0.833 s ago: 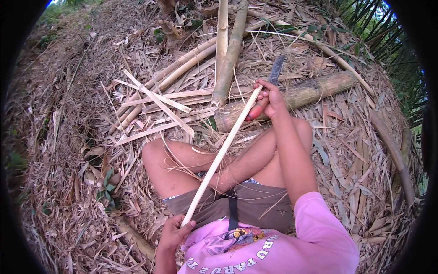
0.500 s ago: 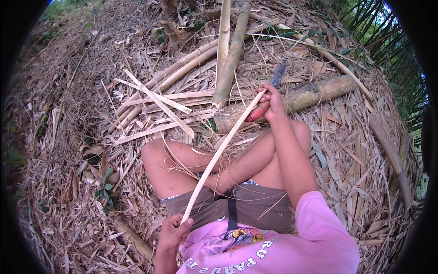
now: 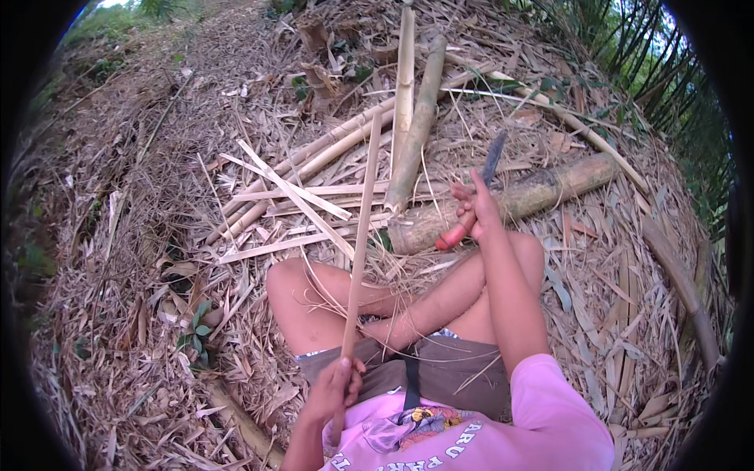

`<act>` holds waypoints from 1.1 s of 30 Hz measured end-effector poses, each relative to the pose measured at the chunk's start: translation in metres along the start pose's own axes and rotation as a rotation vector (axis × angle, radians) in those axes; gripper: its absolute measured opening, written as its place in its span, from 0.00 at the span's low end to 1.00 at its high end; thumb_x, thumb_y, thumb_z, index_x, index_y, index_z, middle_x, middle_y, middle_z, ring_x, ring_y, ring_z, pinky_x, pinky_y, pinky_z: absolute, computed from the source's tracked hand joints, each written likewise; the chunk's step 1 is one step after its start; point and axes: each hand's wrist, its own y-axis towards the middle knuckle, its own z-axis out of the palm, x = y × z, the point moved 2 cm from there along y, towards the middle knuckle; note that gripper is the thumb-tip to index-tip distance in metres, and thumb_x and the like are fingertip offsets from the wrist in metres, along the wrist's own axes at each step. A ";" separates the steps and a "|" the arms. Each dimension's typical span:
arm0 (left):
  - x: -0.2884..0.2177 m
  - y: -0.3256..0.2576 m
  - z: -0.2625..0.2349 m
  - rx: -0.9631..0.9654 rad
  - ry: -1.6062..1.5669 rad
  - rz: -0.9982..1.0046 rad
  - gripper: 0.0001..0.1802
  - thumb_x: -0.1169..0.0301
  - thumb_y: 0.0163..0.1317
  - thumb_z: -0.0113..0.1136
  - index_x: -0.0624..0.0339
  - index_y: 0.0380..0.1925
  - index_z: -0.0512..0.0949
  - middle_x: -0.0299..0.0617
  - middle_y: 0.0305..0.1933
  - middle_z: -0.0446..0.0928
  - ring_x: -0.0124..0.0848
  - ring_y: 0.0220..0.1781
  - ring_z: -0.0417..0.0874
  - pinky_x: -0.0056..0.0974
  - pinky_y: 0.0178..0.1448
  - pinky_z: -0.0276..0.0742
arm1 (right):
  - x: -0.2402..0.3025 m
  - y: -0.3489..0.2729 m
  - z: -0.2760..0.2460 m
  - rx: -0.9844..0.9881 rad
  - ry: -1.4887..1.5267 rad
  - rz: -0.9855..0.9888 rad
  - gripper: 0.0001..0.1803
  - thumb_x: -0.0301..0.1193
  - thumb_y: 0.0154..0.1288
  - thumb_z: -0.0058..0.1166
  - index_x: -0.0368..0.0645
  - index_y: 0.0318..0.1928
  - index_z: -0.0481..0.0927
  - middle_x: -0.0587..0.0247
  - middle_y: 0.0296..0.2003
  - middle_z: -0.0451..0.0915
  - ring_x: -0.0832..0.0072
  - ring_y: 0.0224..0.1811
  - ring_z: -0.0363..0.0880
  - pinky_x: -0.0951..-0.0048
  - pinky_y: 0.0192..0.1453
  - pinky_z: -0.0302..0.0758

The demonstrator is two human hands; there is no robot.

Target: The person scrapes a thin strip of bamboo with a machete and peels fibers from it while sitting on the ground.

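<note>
My left hand [image 3: 334, 388], low in front of my shirt, is closed around the lower end of a long pale bamboo strip [image 3: 364, 235]. The strip stands nearly upright in the view, its far end over the bamboo poles. Above my crossed legs, my right hand [image 3: 484, 210] keeps a knife [image 3: 494, 157] in its palm. The dark blade points away from me, and the orange-red handle end shows below the hand. Some fingers of that hand are lifted off the handle. The strip is apart from the knife.
A thick bamboo log [image 3: 542, 188] lies beyond my knees, with a thinner green pole [image 3: 420, 125] at its left end. Split bamboo strips [image 3: 302, 196] lie crossed to the left. Dry leaves and husks cover the ground; a small green plant [image 3: 198, 330] grows at left.
My right hand has let go of the strip's far end and keeps the knife. In my left hand the strip has swung left and more upright. The view has shifted slightly.
</note>
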 end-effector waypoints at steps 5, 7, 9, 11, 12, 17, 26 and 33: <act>-0.032 0.016 -0.025 -0.012 -0.168 -0.095 0.22 0.55 0.77 0.37 0.63 0.52 0.71 0.33 0.22 0.64 0.20 0.16 0.60 0.27 0.19 0.59 | -0.013 -0.001 -0.004 0.019 -0.159 0.013 0.29 0.52 0.63 0.59 0.33 0.41 0.79 0.68 0.22 0.75 0.85 0.15 0.64 0.80 0.19 0.66; -0.041 0.020 -0.031 0.020 -0.294 -0.068 0.20 0.58 0.77 0.38 0.62 0.53 0.70 0.33 0.23 0.65 0.20 0.16 0.60 0.26 0.19 0.58 | -0.023 -0.005 0.003 0.013 -0.278 -0.057 0.27 0.52 0.64 0.58 0.36 0.39 0.79 0.70 0.19 0.73 0.85 0.13 0.64 0.80 0.17 0.65; -0.051 0.020 -0.031 0.009 -0.398 -0.010 0.16 0.61 0.76 0.40 0.60 0.52 0.69 0.33 0.24 0.66 0.20 0.16 0.61 0.26 0.18 0.59 | -0.033 -0.017 0.013 0.040 -0.449 -0.223 0.21 0.45 0.69 0.56 0.36 0.36 0.80 0.69 0.15 0.71 0.83 0.11 0.64 0.78 0.15 0.64; -0.059 0.026 -0.034 -0.022 -0.415 0.094 0.15 0.61 0.76 0.40 0.59 0.49 0.69 0.33 0.24 0.65 0.20 0.15 0.61 0.26 0.18 0.60 | -0.040 -0.033 0.028 0.128 -0.643 -0.399 0.19 0.42 0.71 0.54 0.36 0.35 0.81 0.68 0.14 0.71 0.83 0.10 0.65 0.78 0.14 0.63; -0.063 0.029 -0.035 -0.033 -0.399 0.176 0.15 0.59 0.77 0.40 0.58 0.49 0.68 0.34 0.26 0.66 0.21 0.14 0.62 0.27 0.18 0.61 | -0.042 -0.041 0.035 0.165 -0.710 -0.480 0.18 0.39 0.73 0.52 0.38 0.32 0.80 0.69 0.14 0.72 0.84 0.10 0.66 0.79 0.14 0.62; -0.108 0.066 -0.042 -0.082 -0.518 0.609 0.17 0.56 0.76 0.41 0.57 0.51 0.66 0.37 0.32 0.70 0.30 0.27 0.75 0.35 0.32 0.74 | -0.064 -0.083 0.058 0.406 -0.843 -0.449 0.16 0.39 0.69 0.59 0.40 0.28 0.80 0.71 0.14 0.73 0.87 0.13 0.66 0.80 0.17 0.62; -0.142 0.068 -0.037 -0.181 -0.758 0.856 0.14 0.61 0.76 0.43 0.58 0.51 0.67 0.51 0.50 0.77 0.49 0.58 0.79 0.51 0.63 0.77 | -0.085 -0.188 0.088 0.239 -0.687 -0.531 0.14 0.33 0.60 0.68 0.39 0.29 0.77 0.56 0.37 0.85 0.91 0.20 0.67 0.83 0.26 0.65; -0.128 0.048 -0.009 -0.175 -0.826 0.812 0.13 0.63 0.76 0.41 0.57 0.54 0.67 0.53 0.57 0.74 0.52 0.65 0.74 0.49 0.68 0.74 | -0.086 -0.194 0.085 0.293 -0.280 -0.355 0.18 0.23 0.62 0.64 0.45 0.29 0.63 0.56 0.29 0.81 0.85 0.14 0.68 0.79 0.18 0.71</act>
